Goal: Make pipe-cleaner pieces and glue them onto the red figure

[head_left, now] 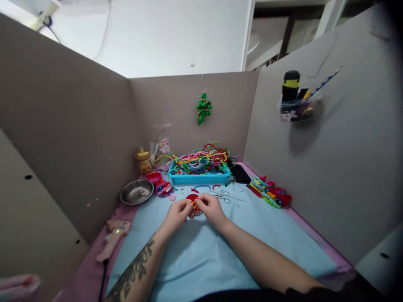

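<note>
Between my two hands is a small red, orange and yellow pipe-cleaner craft piece point(192, 197), partly hidden by the fingers. My left hand point(180, 212) pinches its left side with thumb and forefinger. From the right, my right hand point(211, 208) pinches the same piece, fingertips almost meeting the left ones. Scissors point(226, 200) lie on the blue cloth point(239, 239) just beyond the right hand. Short blue and red pipe-cleaner offcuts point(202, 187) are scattered behind the hands.
A blue tray point(200, 179) heaped with pipe cleaners stands at the back. Left are a metal bowl point(129, 195) with small pale bits and a pink glue gun point(115, 241) with its light lit. Right are a black phone point(241, 173) and colourful finished pieces point(267, 193). Grey partitions enclose the table.
</note>
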Tool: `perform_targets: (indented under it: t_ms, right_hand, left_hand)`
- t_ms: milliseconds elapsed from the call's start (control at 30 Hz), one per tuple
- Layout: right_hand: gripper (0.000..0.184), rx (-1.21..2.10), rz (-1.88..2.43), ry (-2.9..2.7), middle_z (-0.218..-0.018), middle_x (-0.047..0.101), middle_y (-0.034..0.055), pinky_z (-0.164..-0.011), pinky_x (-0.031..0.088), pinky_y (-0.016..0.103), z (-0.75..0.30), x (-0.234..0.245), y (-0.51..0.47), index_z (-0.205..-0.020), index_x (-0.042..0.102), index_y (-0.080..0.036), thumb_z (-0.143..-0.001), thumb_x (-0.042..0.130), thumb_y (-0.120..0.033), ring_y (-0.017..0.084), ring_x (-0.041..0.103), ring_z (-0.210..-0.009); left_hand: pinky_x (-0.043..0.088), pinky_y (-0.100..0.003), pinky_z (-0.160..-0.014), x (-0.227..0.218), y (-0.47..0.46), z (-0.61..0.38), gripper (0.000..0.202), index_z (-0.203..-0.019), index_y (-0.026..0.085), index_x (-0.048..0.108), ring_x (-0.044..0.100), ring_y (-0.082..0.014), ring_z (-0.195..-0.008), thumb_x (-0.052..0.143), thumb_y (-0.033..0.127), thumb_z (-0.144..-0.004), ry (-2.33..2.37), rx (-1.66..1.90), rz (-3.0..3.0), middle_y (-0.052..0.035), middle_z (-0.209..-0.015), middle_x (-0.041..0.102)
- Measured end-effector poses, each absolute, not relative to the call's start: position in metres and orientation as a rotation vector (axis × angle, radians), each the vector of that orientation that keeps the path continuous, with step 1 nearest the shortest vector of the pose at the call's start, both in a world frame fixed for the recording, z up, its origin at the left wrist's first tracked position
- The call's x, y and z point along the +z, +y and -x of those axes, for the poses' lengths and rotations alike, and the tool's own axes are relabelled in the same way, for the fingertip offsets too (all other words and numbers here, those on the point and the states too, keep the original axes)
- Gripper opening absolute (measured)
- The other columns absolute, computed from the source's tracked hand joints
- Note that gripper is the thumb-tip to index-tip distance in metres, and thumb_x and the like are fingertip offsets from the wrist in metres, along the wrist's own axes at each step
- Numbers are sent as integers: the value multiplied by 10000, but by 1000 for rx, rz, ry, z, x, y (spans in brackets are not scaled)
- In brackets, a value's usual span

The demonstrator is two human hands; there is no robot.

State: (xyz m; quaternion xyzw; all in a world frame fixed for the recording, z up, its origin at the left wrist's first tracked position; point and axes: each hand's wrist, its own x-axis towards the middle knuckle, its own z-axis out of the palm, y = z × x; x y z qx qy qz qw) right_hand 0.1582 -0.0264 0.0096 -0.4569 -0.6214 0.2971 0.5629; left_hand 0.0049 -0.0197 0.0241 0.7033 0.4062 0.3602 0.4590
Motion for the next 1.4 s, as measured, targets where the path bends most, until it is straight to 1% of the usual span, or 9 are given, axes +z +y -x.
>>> perform_targets:
  t_ms: [167, 367, 500, 667, 867, 1000, 1167, 1300, 1400]
  right_hand:
    - [230, 813, 1034, -1402, -565, 547, -9, -536, 410, 234, -156, 10, -28, -630, 553, -160, -757, 565, -352, 126, 502, -541]
    - [224, 792, 1049, -1400, -565, 550, -11, -541, 409, 231, -157, 9, -27, -630, 563, -162, -754, 570, -349, 126, 502, -553]
    - [226, 836, 1050, -1366, -562, 561, -10, -537, 407, 233, -158, 11, -26, -623, 565, -161, -742, 573, -353, 122, 502, -536]
    - [244, 973, 1007, -1435, -555, 574, -13, -521, 403, 221, -158, 13, -25, -635, 577, -153, -739, 582, -374, 109, 498, -519]
    - [153, 1041, 1025, -2017, -443, 484, -55, -413, 277, 170, -153, 2, -30, -559, 600, -156, -703, 579, -203, 62, 374, -417]
    - [134, 873, 1063, -2231, -436, 499, -53, -393, 237, 169, -149, -4, -34, -554, 629, -169, -679, 582, -153, 64, 377, -406]
    - [44, 646, 1130, -2227, -522, 542, -24, -441, 253, 188, -146, -4, -38, -624, 641, -172, -662, 643, -195, 89, 416, -475]
    - [81, 647, 1203, -2180, -566, 543, -23, -473, 271, 197, -145, -2, -40, -690, 621, -178, -640, 672, -215, 102, 431, -512]
    - [62, 743, 1216, -2037, -516, 496, -46, -473, 275, 196, -148, 1, -37, -684, 591, -181, -702, 611, -236, 96, 422, -492]
  left_hand:
    - [363, -194, -440, 29, -24, -6, 304, -667, 151, 584, 485, -98, -467, 487, 406, -802, 1065, 955, -1789, -6, -561, 606]
    - [375, -195, -437, 31, -20, -4, 329, -705, 145, 594, 536, -115, -510, 508, 455, -775, 968, 855, -1653, -14, -575, 610]
    - [363, -187, -410, 28, -16, -4, 383, -778, 137, 601, 560, -125, -544, 502, 507, -760, 952, 841, -1520, -23, -613, 601]
    - [329, -175, -376, 28, -12, 2, 421, -936, 118, 597, 519, -103, -497, 551, 471, -711, 997, 914, -1456, -18, -643, 595]
    - [292, -171, -389, 43, -2, 31, 398, -962, 102, 606, 472, -81, -492, 549, 397, -702, 1162, 1138, -1445, -76, -807, 660]
    - [397, -223, -503, 43, 4, 44, 325, -937, 111, 651, 530, -123, -523, 503, 323, -740, 1346, 1034, -1683, -80, -787, 690]
    - [419, -265, -689, 36, 3, 44, 264, -919, 172, 678, 631, -218, -835, 455, 253, -803, 1752, 739, -2108, -112, -900, 711]
    - [402, -277, -661, 38, 0, 45, 289, -889, 164, 665, 637, -247, -843, 412, 296, -842, 1901, 445, -2234, -147, -903, 700]
    - [395, -279, -633, 40, 1, 49, 286, -886, 154, 647, 637, -253, -825, 419, 318, -831, 1954, 316, -2255, -151, -898, 693]
